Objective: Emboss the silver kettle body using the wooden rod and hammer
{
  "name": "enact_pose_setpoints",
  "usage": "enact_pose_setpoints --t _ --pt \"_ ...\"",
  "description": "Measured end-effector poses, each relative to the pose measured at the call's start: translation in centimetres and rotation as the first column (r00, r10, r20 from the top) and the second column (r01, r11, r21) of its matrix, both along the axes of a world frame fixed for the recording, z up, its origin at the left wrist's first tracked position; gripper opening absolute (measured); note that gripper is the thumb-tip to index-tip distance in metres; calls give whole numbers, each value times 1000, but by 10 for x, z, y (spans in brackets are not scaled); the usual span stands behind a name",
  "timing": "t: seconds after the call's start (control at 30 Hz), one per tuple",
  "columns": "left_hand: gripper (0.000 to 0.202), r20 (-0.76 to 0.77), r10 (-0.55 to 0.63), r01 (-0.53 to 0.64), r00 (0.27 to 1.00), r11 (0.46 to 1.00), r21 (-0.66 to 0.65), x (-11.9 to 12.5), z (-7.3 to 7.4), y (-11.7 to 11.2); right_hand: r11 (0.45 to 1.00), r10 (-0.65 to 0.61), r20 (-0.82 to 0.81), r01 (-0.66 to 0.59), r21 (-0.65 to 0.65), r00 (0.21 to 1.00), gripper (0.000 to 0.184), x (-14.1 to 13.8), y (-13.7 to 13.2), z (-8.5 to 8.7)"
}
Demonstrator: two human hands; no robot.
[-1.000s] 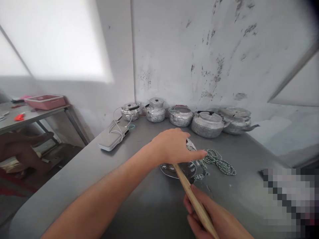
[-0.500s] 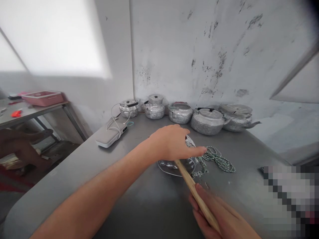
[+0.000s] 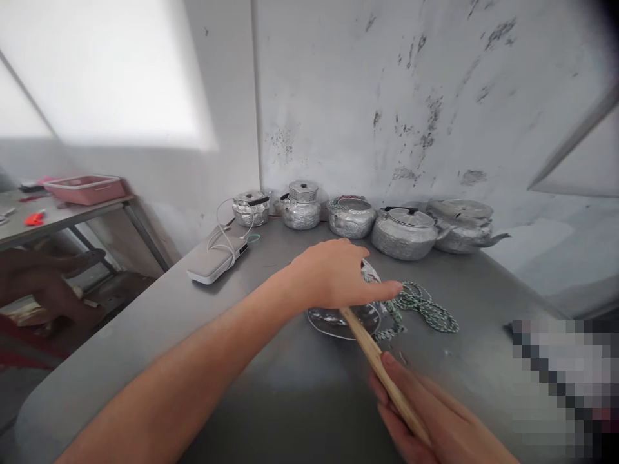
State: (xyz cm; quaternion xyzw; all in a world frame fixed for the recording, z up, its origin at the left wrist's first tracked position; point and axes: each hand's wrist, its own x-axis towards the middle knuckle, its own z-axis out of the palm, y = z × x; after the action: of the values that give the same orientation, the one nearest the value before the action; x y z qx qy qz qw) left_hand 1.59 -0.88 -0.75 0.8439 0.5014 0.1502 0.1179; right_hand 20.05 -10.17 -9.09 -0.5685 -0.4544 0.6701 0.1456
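A shiny silver metal pot (image 3: pixel 333 325) is on the grey table in front of me, much of it hidden under my left hand (image 3: pixel 333 274). That hand lies over the pot from above, thumb stretched to the right, its other fingers bent over the far side and partly hidden. My right hand (image 3: pixel 416 399) is wrapped around a wooden handle (image 3: pixel 370 351), which slants up and left to the pot. The handle's far end disappears beneath my left hand. Against the pot's right side runs a green-and-white braided cord (image 3: pixel 428 309), looped onto the table.
Several silver kettles (image 3: pixel 406 238) line the back of the table (image 3: pixel 271 399) by the stained wall. A power bank (image 3: pixel 217 258) with a white cable lies at left. Farther left, a side table holds a pink basket (image 3: pixel 87 189). A blurred-out object (image 3: pixel 565 380) is at right.
The view has shifted very slightly. Both hands, the wooden handle and the pot keep nearly the same places relative to one another.
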Motion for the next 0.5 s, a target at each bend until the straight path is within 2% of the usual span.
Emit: enact_pose_setpoints --t 0.17,0.33,0.5 --pt "79 -2 3 -3 1000 1000 -11 0 1 -1 998 -42 -1 42 42 999 50 2 3 -3" --pt "79 4 -1 1 1000 1000 -5 0 1 -1 992 -127 -40 128 14 991 51 1 2 -7" --pt "76 -10 7 -7 1000 1000 -23 0 3 -2 989 -137 1 137 -60 991 48 1 4 -6"
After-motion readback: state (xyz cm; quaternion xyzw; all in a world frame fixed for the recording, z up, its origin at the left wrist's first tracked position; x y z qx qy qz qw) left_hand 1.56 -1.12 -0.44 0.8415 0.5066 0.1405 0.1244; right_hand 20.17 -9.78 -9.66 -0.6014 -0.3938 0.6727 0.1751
